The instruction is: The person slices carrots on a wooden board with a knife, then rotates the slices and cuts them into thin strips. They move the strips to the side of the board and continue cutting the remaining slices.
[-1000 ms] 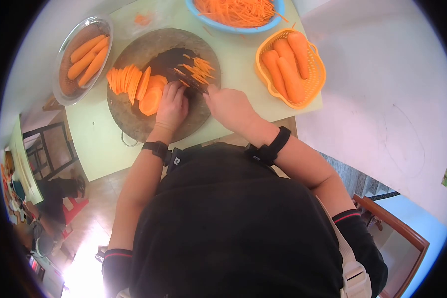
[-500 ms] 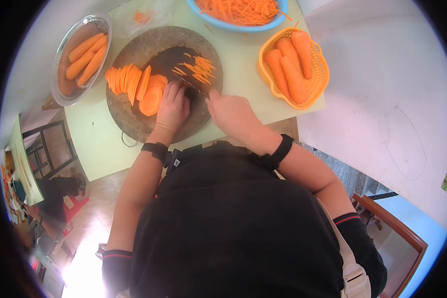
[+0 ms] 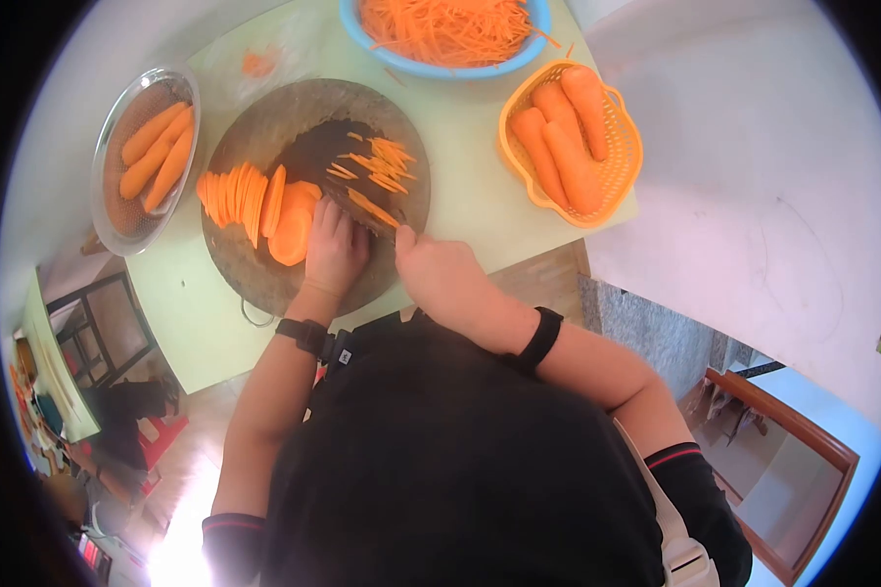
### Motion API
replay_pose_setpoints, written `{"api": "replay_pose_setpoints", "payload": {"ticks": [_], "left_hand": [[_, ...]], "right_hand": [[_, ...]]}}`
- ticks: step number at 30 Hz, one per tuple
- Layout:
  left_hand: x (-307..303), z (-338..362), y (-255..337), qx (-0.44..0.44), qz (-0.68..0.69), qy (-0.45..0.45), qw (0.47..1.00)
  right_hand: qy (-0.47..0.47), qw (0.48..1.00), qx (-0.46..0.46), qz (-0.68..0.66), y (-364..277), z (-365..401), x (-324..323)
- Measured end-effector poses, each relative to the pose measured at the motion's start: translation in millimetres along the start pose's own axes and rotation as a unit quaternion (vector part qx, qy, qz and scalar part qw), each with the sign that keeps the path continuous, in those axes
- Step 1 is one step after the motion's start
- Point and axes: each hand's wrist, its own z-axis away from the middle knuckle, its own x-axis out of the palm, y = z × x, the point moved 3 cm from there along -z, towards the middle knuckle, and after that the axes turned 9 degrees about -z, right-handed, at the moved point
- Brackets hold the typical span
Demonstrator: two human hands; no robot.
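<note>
Left hand (image 3: 335, 249): fingers curled; knuckles pointing far; pressed down on the flat slices (image 3: 292, 233), holding them against the board
Right hand (image 3: 440, 274): closed in a fist round the knife handle; the handle itself is hidden inside the fist
Knife (image 3: 315, 161): broad dark blade; runs from the right hand towards the far left across the board; its edge lies just beside the left fingertips
Flat slices: lie near the middle of the board; partly covered by the left hand; touching the fanned slices
Fanned slices (image 3: 233, 196): a row standing on edge, leaning; on the left part of the board
Carrot strips (image 3: 377, 168): thin sticks; scattered on the blade and on the board just right of it
Cutting board (image 3: 255, 269): round, dark; on the table in front of the person
Table (image 3: 191, 313): pale green; carries the board and all three containers
Blue bowl (image 3: 411, 67): far side; heaped with shredded carrot
Orange basket (image 3: 612, 181): right of the board; holds whole peeled carrots
Clear bowl (image 3: 105, 201): left of the board; holds whole carrots
</note>
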Motion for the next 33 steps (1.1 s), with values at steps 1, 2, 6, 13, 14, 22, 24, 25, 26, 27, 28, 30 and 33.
{"api": "replay_pose_setpoints", "payload": {"ticks": [1,2,6,13,14,22,24,25,26,27,28,30,33], "left_hand": [[0,0,0,0.006,-0.001,0.012,1.0],[-1,0,0,0.011,-0.001,0.024,1.0],[-3,-3,-1,0.017,0.011,0.028,0.999],[-6,-2,-1,-0.009,0.032,0.017,0.999],[-5,-3,-1,-0.007,0.026,0.016,0.999],[-5,-4,0,-0.008,0.031,0.029,0.999],[-3,-2,-1,-0.007,0.028,0.031,0.999],[-2,-1,-1,-0.008,0.029,0.03,0.999],[-2,-1,-2,-0.009,0.029,0.03,0.999],[-2,-1,-2,-0.008,0.03,0.03,0.999],[-2,-1,-2,-0.007,0.029,0.029,0.999],[-2,-1,-1,-0.006,0.027,0.028,0.999],[-2,-1,-1,-0.005,0.025,0.027,0.999]], "right_hand": [[0.001,1.0,0.002,0.012,-1,0,1],[0.002,1.0,0.004,0.024,-2,0,2],[0.003,0.999,0.006,0.035,-3,-1,7],[-0.004,0.998,0.024,0.058,-3,-7,10],[-0.005,0.998,0.024,0.062,-1,-8,9],[0.025,0.998,0.052,-0.008,18,-9,-13],[0.028,0.999,0.044,-0.003,18,-4,-12],[0.033,0.999,0.031,0.0,18,-1,-9],[0.038,0.999,0.019,0.003,17,0,-8],[0.038,0.999,0.019,0.004,16,1,-8],[0.032,0.999,0.023,0.004,15,1,-8],[0.025,0.999,0.026,0.004,13,2,-8],[0.023,0.999,0.026,0.007,11,3,-9]]}}
